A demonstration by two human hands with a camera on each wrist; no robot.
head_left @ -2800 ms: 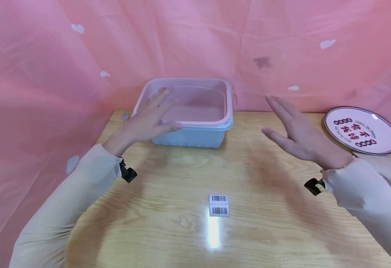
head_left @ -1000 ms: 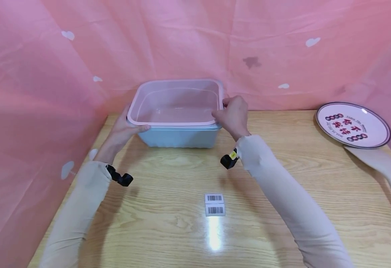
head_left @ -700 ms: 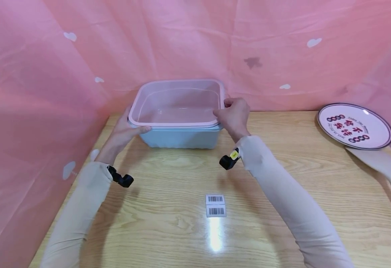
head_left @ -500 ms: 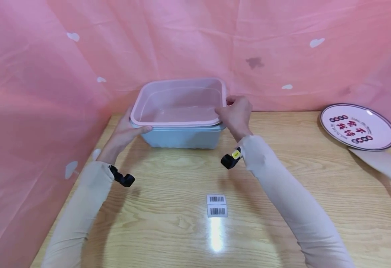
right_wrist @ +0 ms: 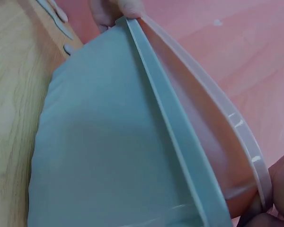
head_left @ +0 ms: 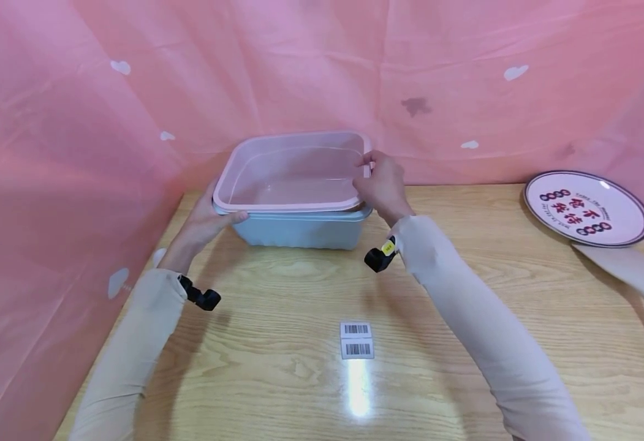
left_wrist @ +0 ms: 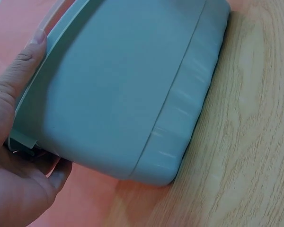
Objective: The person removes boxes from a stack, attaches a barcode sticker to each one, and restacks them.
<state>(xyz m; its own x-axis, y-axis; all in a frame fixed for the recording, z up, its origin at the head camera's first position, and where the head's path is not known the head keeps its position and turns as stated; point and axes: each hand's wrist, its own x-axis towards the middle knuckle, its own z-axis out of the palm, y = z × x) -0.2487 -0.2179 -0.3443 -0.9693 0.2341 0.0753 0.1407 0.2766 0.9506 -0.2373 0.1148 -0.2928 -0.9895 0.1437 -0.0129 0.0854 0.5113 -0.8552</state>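
A pink plastic basin (head_left: 294,164) sits nested in a light blue one, and its right side is raised. The blue basin (head_left: 299,231) stands on the wooden table against the backdrop. My left hand (head_left: 203,219) grips the blue basin's left corner, thumb along the front rim and fingers underneath, as the left wrist view shows. With its thumb and fingers, my right hand (head_left: 383,187) pinches the pink basin's right rim. In the right wrist view a wedge-shaped gap parts the pink rim (right_wrist: 213,90) from the blue rim (right_wrist: 173,113), widest near my right hand (right_wrist: 277,194).
A white plate (head_left: 586,208) with red characters lies at the right rear, overlapping a pale spoon-shaped utensil (head_left: 625,266). A barcode card (head_left: 357,340) lies mid-table. Beyond the basins are thin utensils (right_wrist: 57,21). Pink cloth (head_left: 310,73) hangs behind and at left.
Both hands, open over the table at first, have come onto the basins. The pink basin's right side has since risen from the blue one, and my right fingers have shifted up over its rim.
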